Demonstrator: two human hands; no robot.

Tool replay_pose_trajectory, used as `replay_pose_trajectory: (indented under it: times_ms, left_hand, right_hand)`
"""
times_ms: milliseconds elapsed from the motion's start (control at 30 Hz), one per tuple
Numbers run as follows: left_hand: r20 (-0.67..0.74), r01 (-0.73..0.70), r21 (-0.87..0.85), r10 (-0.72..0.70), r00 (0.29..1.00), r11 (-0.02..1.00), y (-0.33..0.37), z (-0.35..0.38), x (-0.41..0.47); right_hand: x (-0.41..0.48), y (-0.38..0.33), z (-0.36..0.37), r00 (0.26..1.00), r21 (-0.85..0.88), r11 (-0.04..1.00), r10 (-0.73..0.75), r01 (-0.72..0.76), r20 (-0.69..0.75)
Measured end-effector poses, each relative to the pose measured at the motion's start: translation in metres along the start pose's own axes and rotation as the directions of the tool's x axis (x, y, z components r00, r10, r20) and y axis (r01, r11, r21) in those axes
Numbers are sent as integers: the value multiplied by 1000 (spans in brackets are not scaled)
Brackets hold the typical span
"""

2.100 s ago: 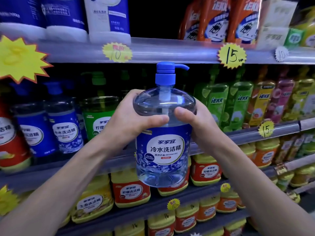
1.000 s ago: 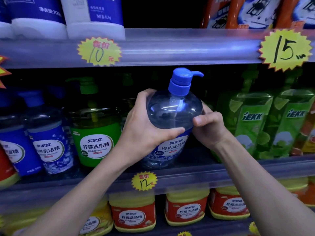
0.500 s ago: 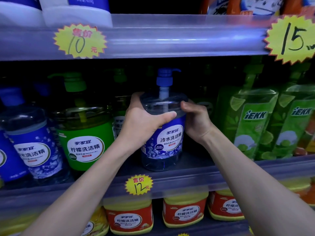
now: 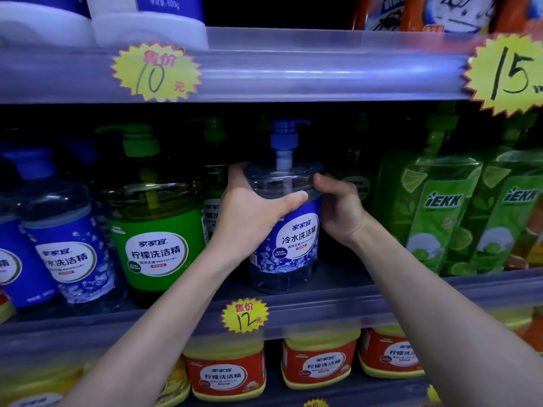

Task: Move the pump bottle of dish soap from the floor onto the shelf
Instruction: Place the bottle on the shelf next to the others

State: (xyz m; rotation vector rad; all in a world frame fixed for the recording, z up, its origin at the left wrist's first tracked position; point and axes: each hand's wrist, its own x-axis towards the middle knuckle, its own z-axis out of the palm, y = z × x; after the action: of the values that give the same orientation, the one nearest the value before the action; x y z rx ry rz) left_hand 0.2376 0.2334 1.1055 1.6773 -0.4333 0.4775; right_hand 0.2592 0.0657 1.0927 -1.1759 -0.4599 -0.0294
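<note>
The pump bottle of dish soap (image 4: 289, 248) is clear with a blue label and a blue pump head. It stands upright on the middle shelf (image 4: 367, 304), in a gap between a green bottle and green refill pouches. My left hand (image 4: 249, 218) wraps around its left shoulder, thumb across the front. Against the bottle's right shoulder rests my right hand (image 4: 338, 210), fingers curled behind it. Both hands hold the bottle.
A green pump bottle (image 4: 155, 230) stands just left of the gap, with blue ones (image 4: 67, 248) beyond it. Green refill pouches (image 4: 435, 212) stand to the right. The upper shelf edge (image 4: 293, 71) hangs close above the pump. Red and yellow tubs (image 4: 226, 374) fill the shelf below.
The bottle went from tilted in front of the shelf to upright and set down in the gap on the middle shelf. Both hands stayed on it.
</note>
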Motion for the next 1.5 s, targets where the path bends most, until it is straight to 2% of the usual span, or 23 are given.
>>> replay_pose_trajectory:
  times_ms: [300,400,500,600,1500]
  left_hand:
    - [58,16,-48,-13,998,999,-4,-4,4]
    - [137,59,-189,-33,990,980,-13,-10,5]
    - [230,146,-372,-61,971,917,-24,-15,3]
    - [332,194,-445,-41,943,874,-28,-16,3]
    - [370,227,-430,-59,927,874,-27,-18,5]
  right_hand:
    - [-5,-3,4,1000,-64,998,-7,5,-29]
    - [-13,-3,10,996,-137,990,-33,21,-87]
    - [-26,3,20,964,-227,969,-149,98,-222]
    - [-38,3,27,942,-322,938,-217,129,-255]
    - [-41,-1,32,938,-335,939,-184,79,-293]
